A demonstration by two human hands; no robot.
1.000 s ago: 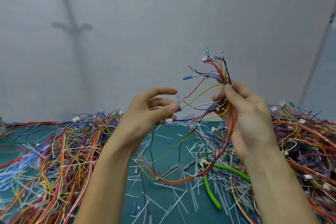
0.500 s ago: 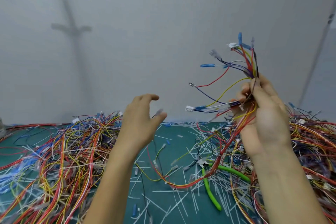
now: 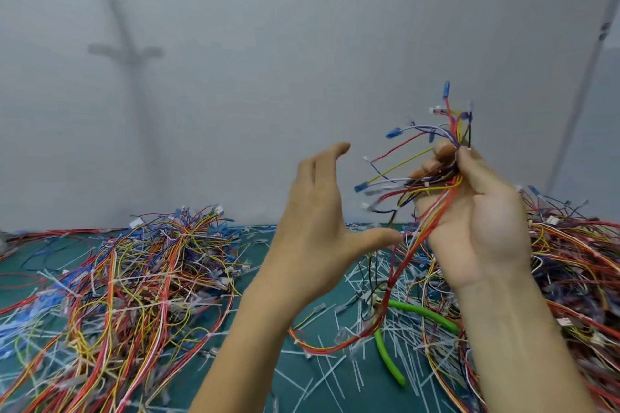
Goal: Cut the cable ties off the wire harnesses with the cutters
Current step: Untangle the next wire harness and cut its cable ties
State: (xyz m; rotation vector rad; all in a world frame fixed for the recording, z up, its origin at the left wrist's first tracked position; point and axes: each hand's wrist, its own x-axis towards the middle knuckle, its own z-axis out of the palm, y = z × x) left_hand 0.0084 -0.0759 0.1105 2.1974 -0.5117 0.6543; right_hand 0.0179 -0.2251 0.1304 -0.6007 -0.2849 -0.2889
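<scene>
My right hand [image 3: 476,218] grips a wire harness [image 3: 432,157] of red, yellow, blue and black wires, held up above the table with its connector ends fanning left and upward. Its red tail hangs down to the green mat [image 3: 302,375]. My left hand [image 3: 322,228] hovers just left of the harness, fingers straight and thumb spread, holding nothing. The cutters [image 3: 399,342] with green handles lie on the mat below my right hand, partly buried under white cable tie offcuts.
A large pile of loose wires [image 3: 134,278] covers the left of the mat. Another wire pile [image 3: 577,261] lies at the right. White cut cable ties [image 3: 339,375] are scattered over the middle. A pale wall stands behind.
My left hand let go of the harness ends and opened. My right hand carried the harness to the right, first upward, then down a little; my left hand has risen toward it.
</scene>
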